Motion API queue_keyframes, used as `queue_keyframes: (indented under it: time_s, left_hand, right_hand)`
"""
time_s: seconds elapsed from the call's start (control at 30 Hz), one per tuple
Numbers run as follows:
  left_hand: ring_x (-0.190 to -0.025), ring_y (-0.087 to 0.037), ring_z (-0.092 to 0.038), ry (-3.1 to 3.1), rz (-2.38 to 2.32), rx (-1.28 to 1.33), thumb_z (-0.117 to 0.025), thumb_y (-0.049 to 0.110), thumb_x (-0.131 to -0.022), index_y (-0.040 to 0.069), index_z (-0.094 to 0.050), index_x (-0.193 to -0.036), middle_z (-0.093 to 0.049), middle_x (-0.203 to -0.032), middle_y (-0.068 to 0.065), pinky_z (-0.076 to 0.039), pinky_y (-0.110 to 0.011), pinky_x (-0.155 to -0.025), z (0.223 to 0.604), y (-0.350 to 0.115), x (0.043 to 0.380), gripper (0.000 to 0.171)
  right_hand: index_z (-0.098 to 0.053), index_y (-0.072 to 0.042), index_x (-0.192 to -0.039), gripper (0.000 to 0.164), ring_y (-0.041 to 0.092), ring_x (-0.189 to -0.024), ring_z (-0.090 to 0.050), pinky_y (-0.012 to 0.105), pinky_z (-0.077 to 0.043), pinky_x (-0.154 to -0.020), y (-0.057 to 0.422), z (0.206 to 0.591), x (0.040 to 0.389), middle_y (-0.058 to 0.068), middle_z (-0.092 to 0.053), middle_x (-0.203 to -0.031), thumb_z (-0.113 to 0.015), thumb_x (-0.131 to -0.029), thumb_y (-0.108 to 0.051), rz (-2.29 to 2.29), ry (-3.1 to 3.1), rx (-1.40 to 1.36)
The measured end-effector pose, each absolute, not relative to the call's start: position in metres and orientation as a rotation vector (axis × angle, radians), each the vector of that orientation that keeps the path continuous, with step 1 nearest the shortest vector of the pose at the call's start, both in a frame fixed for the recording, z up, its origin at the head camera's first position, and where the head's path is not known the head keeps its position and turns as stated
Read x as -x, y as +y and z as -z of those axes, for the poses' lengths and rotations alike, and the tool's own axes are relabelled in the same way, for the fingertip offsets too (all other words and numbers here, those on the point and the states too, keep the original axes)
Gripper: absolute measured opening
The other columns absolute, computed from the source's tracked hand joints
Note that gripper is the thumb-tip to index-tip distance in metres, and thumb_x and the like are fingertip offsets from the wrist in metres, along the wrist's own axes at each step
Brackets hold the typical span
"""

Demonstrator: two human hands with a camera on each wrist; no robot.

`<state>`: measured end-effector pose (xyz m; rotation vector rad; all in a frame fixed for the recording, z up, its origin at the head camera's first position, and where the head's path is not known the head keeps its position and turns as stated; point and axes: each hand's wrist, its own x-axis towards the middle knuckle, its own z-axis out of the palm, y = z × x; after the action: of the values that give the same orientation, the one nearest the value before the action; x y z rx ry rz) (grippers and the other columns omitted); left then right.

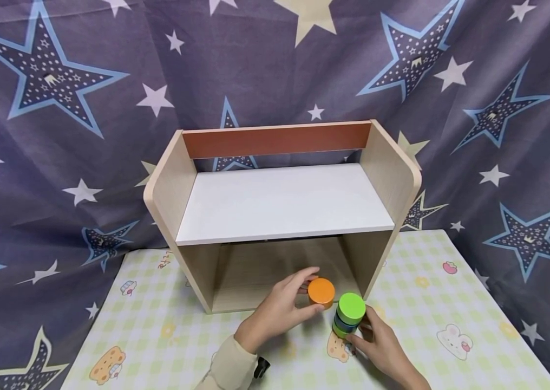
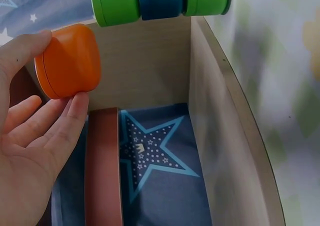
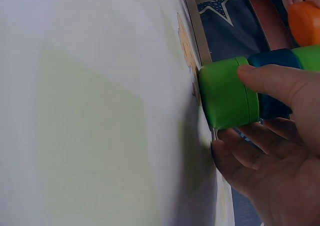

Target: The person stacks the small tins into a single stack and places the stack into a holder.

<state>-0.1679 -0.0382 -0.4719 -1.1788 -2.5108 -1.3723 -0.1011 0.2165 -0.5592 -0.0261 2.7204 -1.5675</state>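
Note:
Between thumb and fingertips, my left hand (image 1: 280, 306) pinches a small orange rounded piece (image 1: 321, 291). The left wrist view shows that orange piece (image 2: 72, 61) with a thin seam near one end. To its right, my right hand (image 1: 384, 344) grips a short upright stack (image 1: 351, 309) of rounded pieces, green at both ends and blue in the middle. In the right wrist view the thumb lies on the lower green piece (image 3: 225, 93), with the fingers round the other side. The stack's bottom is at or just above the tablecloth. Orange piece and stack are apart.
A wooden shelf unit (image 1: 401, 162) with a white upper board (image 1: 285, 203) and an open lower compartment (image 1: 265, 268) stands behind the hands. A checked tablecloth (image 1: 421, 303) with printed cartoons covers the table. A starry dark curtain (image 1: 265, 70) hangs behind.

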Motion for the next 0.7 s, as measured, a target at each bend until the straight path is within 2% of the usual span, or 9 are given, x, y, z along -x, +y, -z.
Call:
queue_keyframes:
  time_s: [0.3,0.7]
  left_hand:
    - [-0.116,-0.009,-0.059,-2.473,1.363,1.251,-0.077,0.029,-0.09,0.014,-0.039,-0.151,-0.056,-0.138,-0.004,-0.054,-0.025,-0.093,0.468,-0.026,0.171,0.073]
    - [-0.114,-0.009,-0.06,-2.49,1.363,1.311,-0.076,0.031,-0.092,0.013,-0.038,-0.152,-0.055,-0.139,-0.004,-0.053,-0.022,-0.093,0.464,-0.013,0.174,0.073]
  right_hand:
    - [-0.051,-0.005,-0.139,0.068,0.03,-0.112,-0.064,0.045,-0.056,-0.092,0.217,0.559,0.102,0.011,-0.063,-0.128,-0.085,-0.08,-0.009,1.561,2.72,0.027]
    - [-0.051,-0.007,-0.139,0.067,0.029,-0.112,-0.064,0.046,-0.056,-0.092,0.218,0.558,0.102,0.009,-0.063,-0.127,-0.085,-0.081,-0.01,1.569,2.704,0.022]
